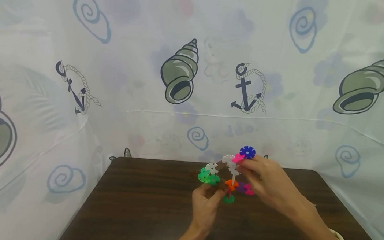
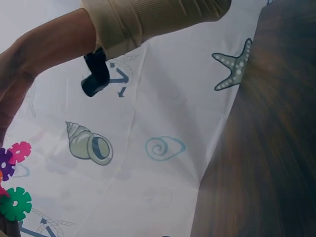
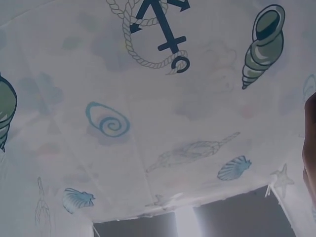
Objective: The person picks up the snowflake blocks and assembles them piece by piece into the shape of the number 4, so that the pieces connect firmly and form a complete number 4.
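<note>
A joined cluster of notched flower-shaped plastic discs is held above the table in the head view. My left hand (image 1: 204, 205) grips its lower part, below the green discs (image 1: 204, 175) and a white disc (image 1: 211, 168). From the right, my right hand (image 1: 271, 180) pinches the upper part near a pink disc (image 1: 238, 158), with a blue disc (image 1: 247, 152) at the top. Lower down are an orange disc (image 1: 231, 185), a purple disc (image 1: 241, 188) and another green disc (image 2: 16, 203). Fingers hide some joints. The right wrist view catches only a hand's edge (image 3: 310, 143).
Below the hands lies a dark wood-grain table (image 1: 134, 204). A pale curtain (image 1: 132, 76) printed with shells and anchors surrounds its back and sides. In the left wrist view, a sleeved forearm (image 2: 54, 44) carries a dark device (image 2: 95, 74).
</note>
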Demonstrator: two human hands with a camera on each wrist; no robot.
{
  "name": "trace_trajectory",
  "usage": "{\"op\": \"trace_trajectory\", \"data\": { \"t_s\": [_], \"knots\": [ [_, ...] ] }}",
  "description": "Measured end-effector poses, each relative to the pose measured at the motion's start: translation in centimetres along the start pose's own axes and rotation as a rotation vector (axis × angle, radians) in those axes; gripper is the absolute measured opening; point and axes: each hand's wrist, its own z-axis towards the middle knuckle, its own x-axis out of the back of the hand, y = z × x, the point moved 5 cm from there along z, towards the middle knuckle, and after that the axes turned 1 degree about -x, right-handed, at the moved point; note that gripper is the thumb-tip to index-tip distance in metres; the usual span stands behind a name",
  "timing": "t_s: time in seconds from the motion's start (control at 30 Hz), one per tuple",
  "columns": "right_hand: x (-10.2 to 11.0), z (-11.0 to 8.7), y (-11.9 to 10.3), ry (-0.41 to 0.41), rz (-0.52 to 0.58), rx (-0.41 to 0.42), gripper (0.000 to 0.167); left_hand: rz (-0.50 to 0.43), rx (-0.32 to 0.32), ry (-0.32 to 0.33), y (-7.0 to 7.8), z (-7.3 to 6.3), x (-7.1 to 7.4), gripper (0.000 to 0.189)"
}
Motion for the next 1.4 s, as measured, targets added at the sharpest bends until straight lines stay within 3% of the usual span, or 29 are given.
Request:
{"op": "trace_trajectory", "data": {
  "t_s": [0.2,0.37,0.53,0.87,1.07,1.2,1.4],
  "knots": [
    [-0.1,-0.1,0.1,0.025,0.018,-0.009,0.017,0.021,-0.036,-0.010,0.5,0.3,0.0,0.008],
    [-0.6,-0.2,0.3,0.047,0.056,-0.007,0.015,0.020,-0.026,0.014,0.6,0.2,0.0,0.007],
    [-0.8,-0.3,0.5,0.028,0.058,-0.031,0.013,-0.018,0.000,0.014,0.4,0.1,-0.2,0.009],
    [-1.2,-0.3,1.0,-0.032,0.112,-0.081,0.011,0.004,-0.031,0.029,0.2,0.1,0.1,0.009],
    [-1.4,-0.3,0.9,-0.027,0.103,-0.102,0.011,-0.006,-0.012,0.036,0.2,0.1,0.4,0.009],
    [-1.1,-0.4,1.0,-0.019,0.088,-0.161,0.014,-0.006,-0.018,0.039,0.4,0.1,0.4,0.011],
    [0.2,-0.3,1.7,0.052,0.172,-0.264,0.007,-0.027,-0.019,0.032,0.7,0.1,0.3,0.013]
  ]
}}
